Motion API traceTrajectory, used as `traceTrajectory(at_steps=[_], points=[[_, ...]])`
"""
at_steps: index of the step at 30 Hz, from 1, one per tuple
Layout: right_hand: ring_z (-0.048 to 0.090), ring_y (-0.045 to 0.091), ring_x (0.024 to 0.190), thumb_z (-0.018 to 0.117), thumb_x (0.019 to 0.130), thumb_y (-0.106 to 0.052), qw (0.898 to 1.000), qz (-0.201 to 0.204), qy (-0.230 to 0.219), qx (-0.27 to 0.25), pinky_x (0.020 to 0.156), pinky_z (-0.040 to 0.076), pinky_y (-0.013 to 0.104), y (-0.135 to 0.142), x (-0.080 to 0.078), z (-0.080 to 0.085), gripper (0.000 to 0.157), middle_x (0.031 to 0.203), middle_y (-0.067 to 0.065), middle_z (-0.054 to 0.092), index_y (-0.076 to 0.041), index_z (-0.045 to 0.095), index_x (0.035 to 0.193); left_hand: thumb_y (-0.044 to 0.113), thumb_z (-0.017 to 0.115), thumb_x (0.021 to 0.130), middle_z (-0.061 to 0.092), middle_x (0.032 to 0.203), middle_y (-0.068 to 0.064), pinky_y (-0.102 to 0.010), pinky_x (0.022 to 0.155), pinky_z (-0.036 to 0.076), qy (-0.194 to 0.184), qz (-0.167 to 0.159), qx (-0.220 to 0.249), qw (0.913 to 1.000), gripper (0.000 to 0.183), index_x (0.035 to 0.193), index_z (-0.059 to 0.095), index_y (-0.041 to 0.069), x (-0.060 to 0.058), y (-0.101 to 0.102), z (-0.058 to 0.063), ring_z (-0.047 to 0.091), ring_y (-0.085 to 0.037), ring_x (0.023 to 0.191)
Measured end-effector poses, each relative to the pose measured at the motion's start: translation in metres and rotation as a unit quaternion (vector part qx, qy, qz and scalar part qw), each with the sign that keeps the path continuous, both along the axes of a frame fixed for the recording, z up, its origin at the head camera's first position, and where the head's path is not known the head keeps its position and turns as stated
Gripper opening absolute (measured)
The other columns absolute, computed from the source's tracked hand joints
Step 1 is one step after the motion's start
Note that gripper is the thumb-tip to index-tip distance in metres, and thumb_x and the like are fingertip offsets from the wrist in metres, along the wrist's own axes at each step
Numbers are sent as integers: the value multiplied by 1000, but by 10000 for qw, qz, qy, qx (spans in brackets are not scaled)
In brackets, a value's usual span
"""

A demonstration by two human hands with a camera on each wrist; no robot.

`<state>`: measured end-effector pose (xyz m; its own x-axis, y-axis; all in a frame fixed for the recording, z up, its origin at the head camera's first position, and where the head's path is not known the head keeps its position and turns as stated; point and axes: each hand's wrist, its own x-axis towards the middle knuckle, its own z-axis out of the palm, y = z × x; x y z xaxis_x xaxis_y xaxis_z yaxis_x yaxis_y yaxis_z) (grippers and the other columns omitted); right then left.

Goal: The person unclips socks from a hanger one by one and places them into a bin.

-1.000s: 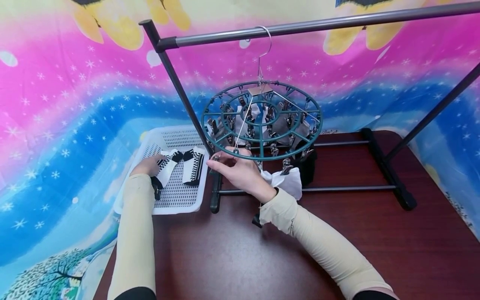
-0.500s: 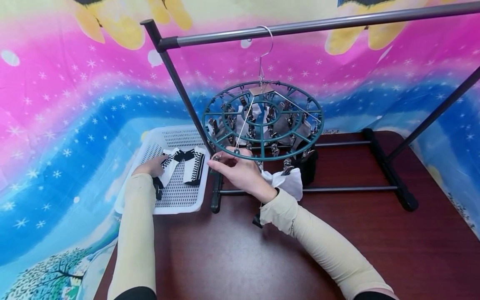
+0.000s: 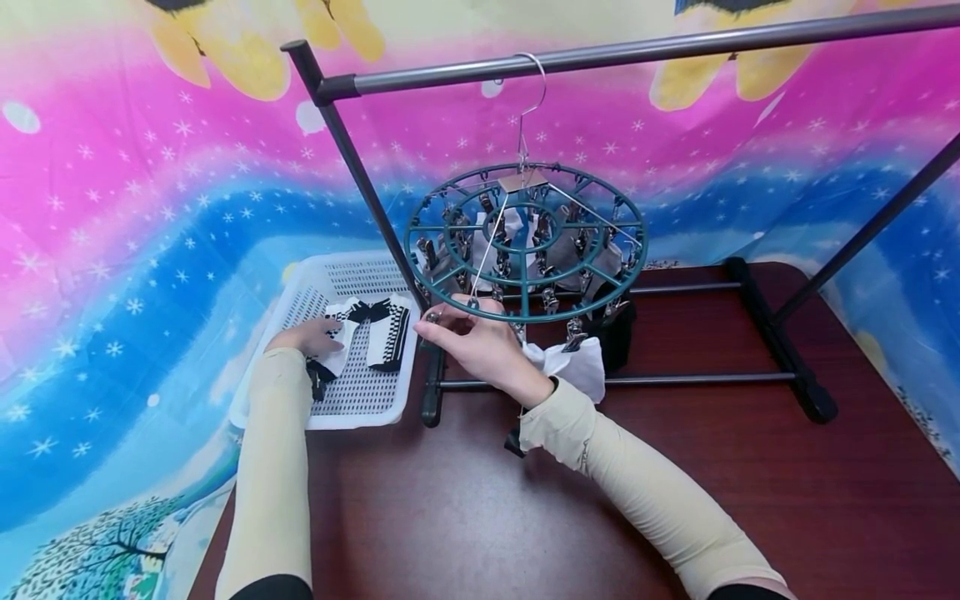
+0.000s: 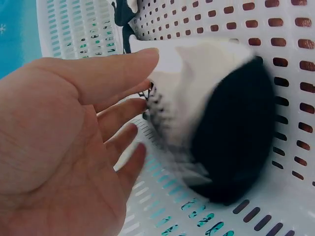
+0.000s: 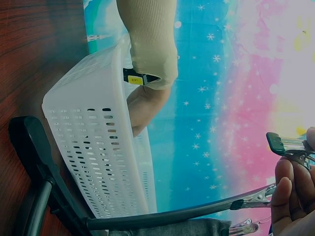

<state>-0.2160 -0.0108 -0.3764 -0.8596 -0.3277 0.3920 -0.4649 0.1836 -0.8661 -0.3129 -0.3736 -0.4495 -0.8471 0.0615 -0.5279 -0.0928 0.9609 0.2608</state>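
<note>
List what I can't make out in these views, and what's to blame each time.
Right wrist view: the fingers of the left hand, hidden by the basket.
Right wrist view: part of the right hand, cut off by the right edge.
Left wrist view: the lower outline of the sock, smeared by blur.
Head view: full shapes of the clothes, partly covered by the round hanger and its clips.

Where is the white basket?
In the head view, the white basket sits at left, beside the drying rack's left post, with black-and-white socks lying inside.
</note>
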Motion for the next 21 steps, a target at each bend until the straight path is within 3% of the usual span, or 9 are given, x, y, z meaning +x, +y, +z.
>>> traceTrajectory(at_steps=[7, 18, 21], points=[[65, 13, 73, 79, 93, -24, 10000, -11, 2, -16, 65, 49, 26, 0, 0, 0, 16, 79, 1, 76, -10, 79, 101, 28, 52, 106, 26, 163, -34, -64, 122, 25, -105, 137, -104, 9998, 63, 160, 33, 4, 3, 3, 3, 27, -53, 150], [66, 13, 75, 79, 93, -26, 9999, -19, -152, -8, 68, 50, 28, 0, 1, 0, 17, 82, 0, 77, -12, 79, 103, 30, 53, 106, 28, 163, -32, -64, 122, 26, -285, 168, 38, 9994, 62, 160, 35, 7, 0, 1, 1, 28, -53, 149], [66, 11, 76, 77, 94, -29, 9997, -11, -229, 59, 69, 50, 27, -1, 0, -1, 18, 85, -1, 77, -14, 80, 103, 29, 54, 106, 30, 162, -32, -64, 122, 26, -255, -9, 109, 9996, 61, 159, 36, 5, 0, 0, 1, 29, -52, 149]])
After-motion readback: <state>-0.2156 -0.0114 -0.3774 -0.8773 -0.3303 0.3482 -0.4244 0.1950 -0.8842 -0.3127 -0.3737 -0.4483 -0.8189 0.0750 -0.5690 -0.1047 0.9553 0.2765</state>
